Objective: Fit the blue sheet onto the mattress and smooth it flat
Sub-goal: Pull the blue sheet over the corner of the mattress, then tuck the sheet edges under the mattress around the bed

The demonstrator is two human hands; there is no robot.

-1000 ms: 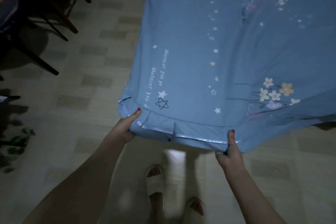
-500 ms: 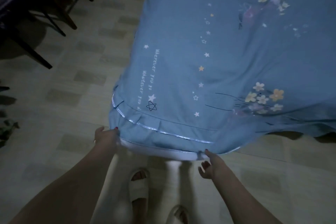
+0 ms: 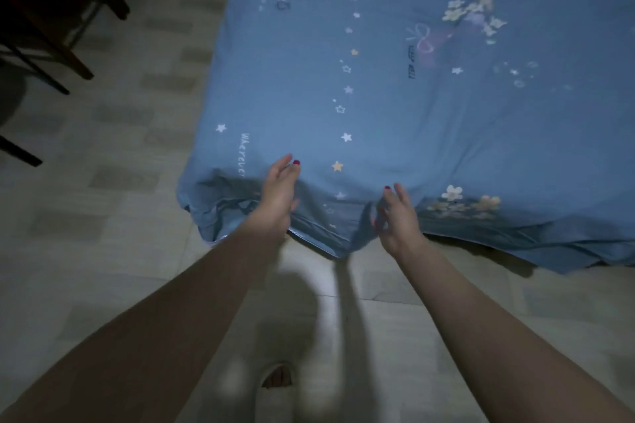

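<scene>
Under both hands' straight, spread fingers [image 3: 287, 161] – blue sheet [image 3: 412, 113]; its near edge rumpled.

- Floor [image 3: 103, 216]: pale tiles with darker squares, dimly lit, filling the left and bottom of the view.
- Chair legs [image 3: 79, 55]: dark wood, at the upper left, standing on the floor.
- Thin dark metal legs [image 3: 31, 69] just beside them, near the left edge.
- Slipper [image 3: 275, 385]: white, open-toed, on a foot at the bottom centre, blurred.
</scene>
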